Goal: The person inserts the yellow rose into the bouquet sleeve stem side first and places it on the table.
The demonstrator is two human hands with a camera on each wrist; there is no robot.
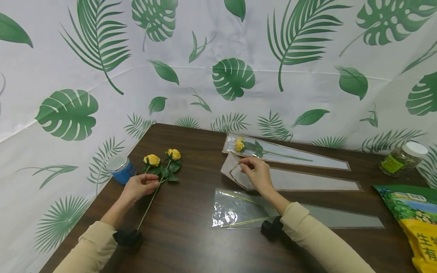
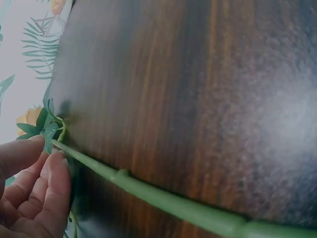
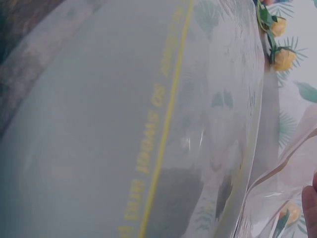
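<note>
On the left of the table, my left hand (image 1: pixel 139 186) pinches the green stem (image 2: pixel 148 196) of a yellow rose (image 1: pixel 173 154) just below its leaves. A second yellow rose (image 1: pixel 151 160) lies close beside it, above the hand. Toward the middle, my right hand (image 1: pixel 257 173) holds up the wide end of a pale flower sleeve (image 1: pixel 307 179) between thumb and fingers. That sleeve's mouth is raised off the table. In the right wrist view only the fingertips (image 3: pixel 310 203) show at the right edge, by the sleeve's film.
Behind lies a sleeve (image 1: pixel 327 160) with a yellow rose (image 1: pixel 239 144) inside. A clear sleeve with yellow lines (image 1: pixel 239 210) lies in front. A blue can (image 1: pixel 123 172) stands at the left edge. At the right are a white-lidded jar (image 1: pixel 401 161) and a green and yellow bag (image 1: pixel 414 216).
</note>
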